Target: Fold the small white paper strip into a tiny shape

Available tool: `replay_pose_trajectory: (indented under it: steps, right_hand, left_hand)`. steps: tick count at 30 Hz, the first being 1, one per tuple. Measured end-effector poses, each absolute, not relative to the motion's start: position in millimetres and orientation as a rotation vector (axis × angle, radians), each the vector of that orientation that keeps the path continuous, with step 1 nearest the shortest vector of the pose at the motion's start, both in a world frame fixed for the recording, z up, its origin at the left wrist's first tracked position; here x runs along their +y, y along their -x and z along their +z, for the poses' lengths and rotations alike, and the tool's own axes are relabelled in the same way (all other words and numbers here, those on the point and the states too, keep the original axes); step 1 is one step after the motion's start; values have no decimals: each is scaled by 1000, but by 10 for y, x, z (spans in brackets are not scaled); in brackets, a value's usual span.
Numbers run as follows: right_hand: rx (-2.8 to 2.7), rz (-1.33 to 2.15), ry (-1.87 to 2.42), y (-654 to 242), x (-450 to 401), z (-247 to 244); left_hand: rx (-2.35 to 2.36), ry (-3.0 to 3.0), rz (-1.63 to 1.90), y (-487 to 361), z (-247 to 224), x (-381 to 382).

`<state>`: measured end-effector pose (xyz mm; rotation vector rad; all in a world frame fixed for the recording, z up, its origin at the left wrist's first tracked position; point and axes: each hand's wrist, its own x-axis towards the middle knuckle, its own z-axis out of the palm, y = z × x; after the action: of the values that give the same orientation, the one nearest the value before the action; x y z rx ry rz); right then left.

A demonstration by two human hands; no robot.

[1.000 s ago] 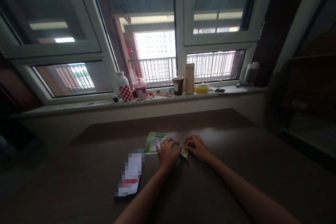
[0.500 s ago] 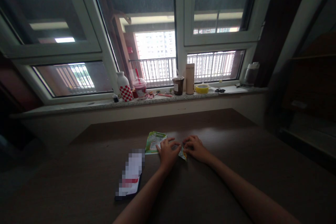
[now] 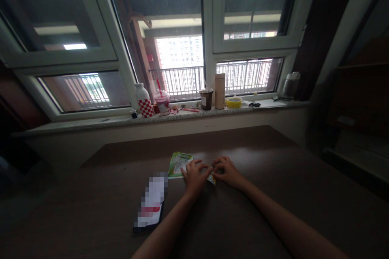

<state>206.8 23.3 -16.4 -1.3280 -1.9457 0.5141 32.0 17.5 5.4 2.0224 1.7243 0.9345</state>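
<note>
A small folded piece of printed paper [image 3: 212, 179], pale with yellow and green, lies between my two hands at the middle of the table, partly covered by fingers. My left hand [image 3: 196, 176] has its thumb and forefinger at the paper's left and upper edge, while its other fingers are spread over the table. From the right, my right hand [image 3: 226, 172] pinches the paper between thumb and fingers. Beside my left hand, partly under its fingers, are green and white printed sheets [image 3: 176, 166].
On the brown table [image 3: 258, 218], a phone-like object [image 3: 152, 200] with a blurred-out face lies left of my left forearm. The windowsill behind holds a checkered bottle [image 3: 145, 103], a pink drink cup [image 3: 162, 103], a brown cup [image 3: 206, 99], a tan flask [image 3: 219, 91], yellow tape [image 3: 234, 103] and scissors [image 3: 254, 105].
My left thumb and forefinger have shifted slightly right, closer to the right fingers. A little less of the paper shows. My right hand has barely moved.
</note>
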Motion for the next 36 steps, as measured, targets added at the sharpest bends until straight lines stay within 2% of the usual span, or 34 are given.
replay_pose_trajectory:
  steps: [36]
  right_hand:
    - [-1908, 473, 1304, -2031, 255, -183]
  left_hand:
    - [1734, -1985, 974, -313, 22, 209]
